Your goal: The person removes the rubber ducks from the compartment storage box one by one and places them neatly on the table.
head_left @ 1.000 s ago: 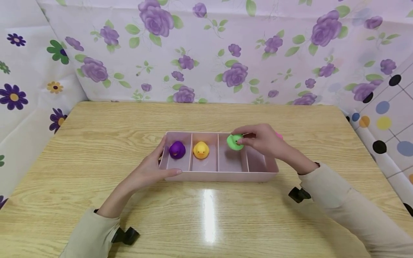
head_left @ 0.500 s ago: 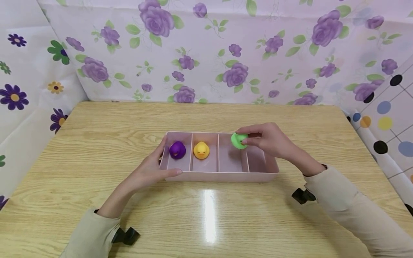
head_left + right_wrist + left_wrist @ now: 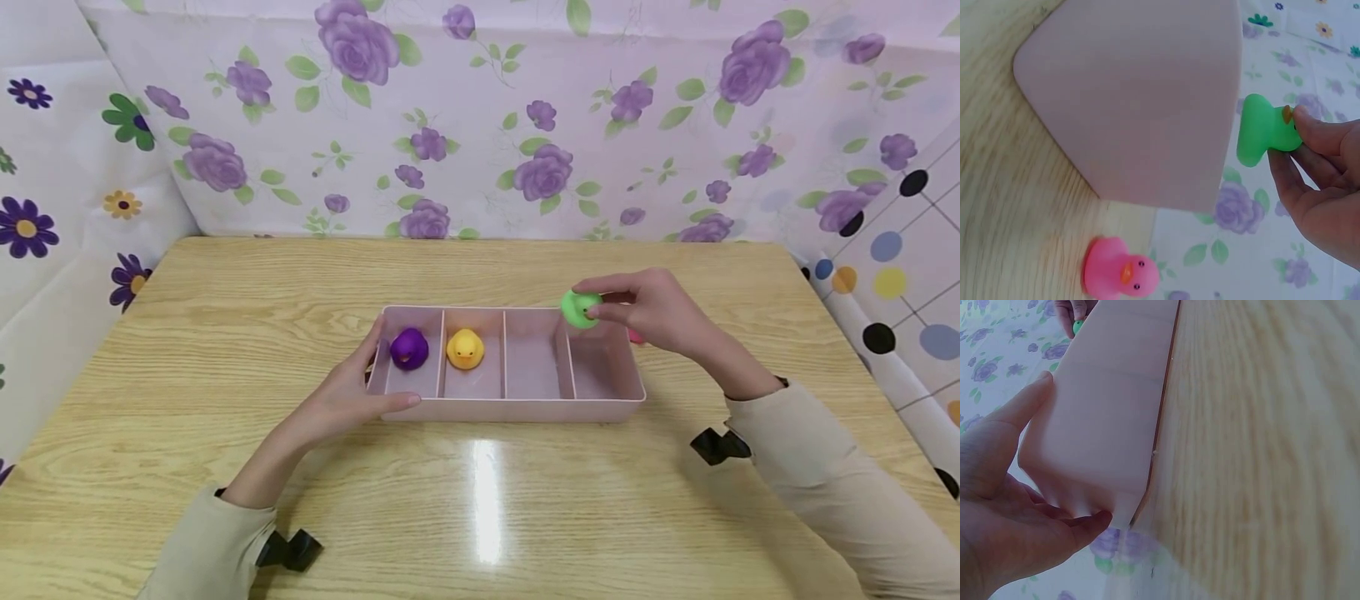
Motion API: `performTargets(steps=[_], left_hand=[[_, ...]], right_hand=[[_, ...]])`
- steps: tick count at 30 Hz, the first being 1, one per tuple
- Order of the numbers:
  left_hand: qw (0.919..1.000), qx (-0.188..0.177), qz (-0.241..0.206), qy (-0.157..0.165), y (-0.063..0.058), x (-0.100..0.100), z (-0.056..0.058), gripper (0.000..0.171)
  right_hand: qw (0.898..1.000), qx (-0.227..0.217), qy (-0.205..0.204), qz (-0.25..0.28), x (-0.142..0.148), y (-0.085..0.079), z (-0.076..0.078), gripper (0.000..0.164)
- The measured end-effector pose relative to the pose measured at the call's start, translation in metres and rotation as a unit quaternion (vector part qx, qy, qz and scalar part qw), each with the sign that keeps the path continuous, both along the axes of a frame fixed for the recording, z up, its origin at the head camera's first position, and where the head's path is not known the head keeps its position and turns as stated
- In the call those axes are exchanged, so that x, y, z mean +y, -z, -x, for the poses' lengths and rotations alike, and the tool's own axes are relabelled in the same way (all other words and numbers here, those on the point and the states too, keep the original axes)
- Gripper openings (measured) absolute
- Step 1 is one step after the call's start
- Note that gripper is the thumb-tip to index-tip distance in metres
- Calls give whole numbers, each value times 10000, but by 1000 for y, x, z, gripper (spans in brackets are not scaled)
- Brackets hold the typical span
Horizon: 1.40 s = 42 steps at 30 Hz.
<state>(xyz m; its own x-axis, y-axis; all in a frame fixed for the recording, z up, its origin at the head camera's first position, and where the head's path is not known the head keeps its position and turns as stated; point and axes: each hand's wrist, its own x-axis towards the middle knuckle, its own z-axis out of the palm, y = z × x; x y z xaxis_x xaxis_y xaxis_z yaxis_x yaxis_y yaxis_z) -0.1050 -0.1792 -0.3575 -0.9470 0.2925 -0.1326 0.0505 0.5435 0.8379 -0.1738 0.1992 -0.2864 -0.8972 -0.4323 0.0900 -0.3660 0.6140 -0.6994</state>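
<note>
Thumb and fingers of the right hand [image 3: 660,312] pinch a green duck [image 3: 581,309] by its head, holding it up at the back rim of the rightmost compartment of a pink tray [image 3: 510,411]; whether it touches that rim I cannot tell. The right wrist view shows the thumb beside the beak and the wide, flat base free. It looks like a light, hollow bath toy, soft enough to dent under a hard squeeze, hardly fragile, and perhaps slippery on its smooth skin. The head gives a good hold, though gripping lower across the body would probably resist twisting better. The left hand [image 3: 337,396] grips the tray's left end, thumb along the front wall; thin and fairly stiff, it likely slides easily on the bench [image 3: 300,292]. A purple duck [image 3: 408,348] and a yellow duck [image 3: 465,349] occupy the two leftmost compartments; a pink duck [image 3: 1119,269] sits beyond the right end.
</note>
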Motion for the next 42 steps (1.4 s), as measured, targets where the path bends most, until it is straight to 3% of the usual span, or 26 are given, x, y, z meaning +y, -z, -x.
performTargets(steps=[17, 26, 42], left_hand=[[9999, -93, -93, 19, -5, 0, -3, 115], [10000, -42, 34, 22, -7, -1, -4, 115], [9997, -153, -170, 33, -7, 0, -4, 115]], right_hand=[[9983, 138, 523, -232, 33, 9, 6, 30], [9967, 124, 702, -395, 46, 9, 8, 32], [9936, 133, 890, -683, 65, 15, 13, 32]])
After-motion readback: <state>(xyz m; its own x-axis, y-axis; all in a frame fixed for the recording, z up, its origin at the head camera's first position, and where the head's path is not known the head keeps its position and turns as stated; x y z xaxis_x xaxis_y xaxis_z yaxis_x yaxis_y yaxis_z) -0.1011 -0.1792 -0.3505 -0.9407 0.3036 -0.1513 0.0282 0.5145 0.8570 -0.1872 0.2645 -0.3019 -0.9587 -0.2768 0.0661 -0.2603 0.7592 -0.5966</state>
